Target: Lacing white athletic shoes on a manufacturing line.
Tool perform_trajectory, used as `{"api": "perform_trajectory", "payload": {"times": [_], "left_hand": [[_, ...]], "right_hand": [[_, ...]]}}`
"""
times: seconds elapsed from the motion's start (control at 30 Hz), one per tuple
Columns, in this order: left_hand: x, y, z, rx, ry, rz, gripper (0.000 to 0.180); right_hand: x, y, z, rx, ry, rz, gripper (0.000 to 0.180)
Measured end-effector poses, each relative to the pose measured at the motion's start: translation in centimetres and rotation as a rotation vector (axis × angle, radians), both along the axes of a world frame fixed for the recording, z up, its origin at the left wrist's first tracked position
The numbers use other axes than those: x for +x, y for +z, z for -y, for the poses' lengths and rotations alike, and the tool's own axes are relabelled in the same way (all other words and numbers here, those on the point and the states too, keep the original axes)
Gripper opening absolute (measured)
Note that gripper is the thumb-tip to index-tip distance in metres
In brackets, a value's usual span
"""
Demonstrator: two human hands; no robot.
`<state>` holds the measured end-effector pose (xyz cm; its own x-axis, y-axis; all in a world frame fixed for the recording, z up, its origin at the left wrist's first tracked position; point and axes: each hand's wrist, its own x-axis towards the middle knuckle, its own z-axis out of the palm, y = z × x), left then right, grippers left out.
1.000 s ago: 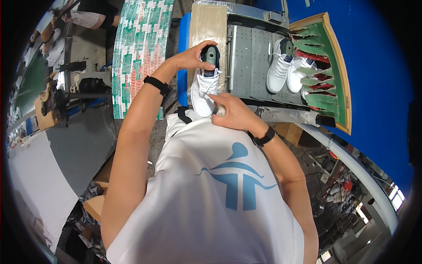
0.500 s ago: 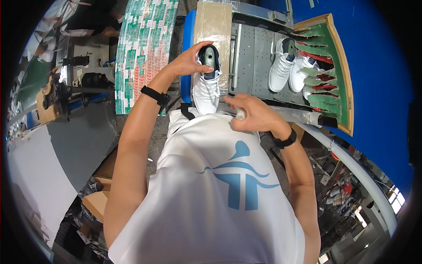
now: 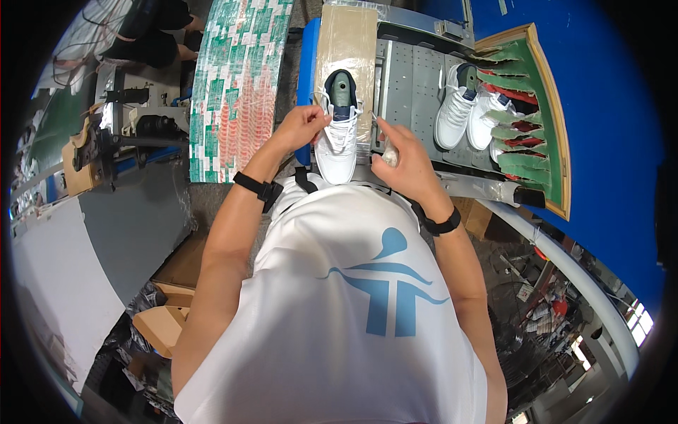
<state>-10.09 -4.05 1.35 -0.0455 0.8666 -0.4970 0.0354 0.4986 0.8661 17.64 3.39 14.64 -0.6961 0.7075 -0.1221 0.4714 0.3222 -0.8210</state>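
Observation:
A white lace-up sneaker point(image 3: 336, 155) with a dark lining rests on the cardboard-covered ledge, toe toward me. Inside it sits a green shoe last point(image 3: 342, 87) with a small hole. At the shoe's left edge my left hand point(image 3: 298, 127) is closed, fingertips pinching the white shoelace beside the tongue. To the right of the shoe, my right hand point(image 3: 413, 168) is curled around a small whitish lump point(image 3: 390, 154), its kind unclear. The index finger of that hand stretches toward the laces, apart from the shoe.
More white sneakers point(image 3: 455, 113) stand on a grey perforated conveyor point(image 3: 417, 85) at right, partly under torn green curtain strips point(image 3: 519, 131) in a wooden-edged frame. A taped, green-and-red patterned board point(image 3: 236, 92) lies at left. A person's legs point(image 3: 169, 35) show at the far left.
My left hand has left the shoe's heel opening, moved nearer me and closed at the laces. My right hand has turned, its index finger now extended. The shoe has hardly moved.

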Motion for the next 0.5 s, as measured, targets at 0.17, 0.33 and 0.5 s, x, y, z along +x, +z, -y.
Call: {"api": "perform_trajectory", "payload": {"times": [0.17,0.33,0.5], "left_hand": [[4.9,4.3,4.6,0.405,-0.4,-0.498,0.026],[3.3,6.8,4.8,0.187,-0.581,-0.36,0.03],[1.3,9.9,-1.8,0.285,-0.151,-0.72,0.04]], "right_hand": [[0.1,-1.4,0.2,-0.033,0.021,-0.001,0.067],[-0.3,-3.2,0.9,-0.103,0.037,0.035,0.066],[-0.6,-4.5,0.2,-0.046,-0.005,-0.004,0.07]]}}
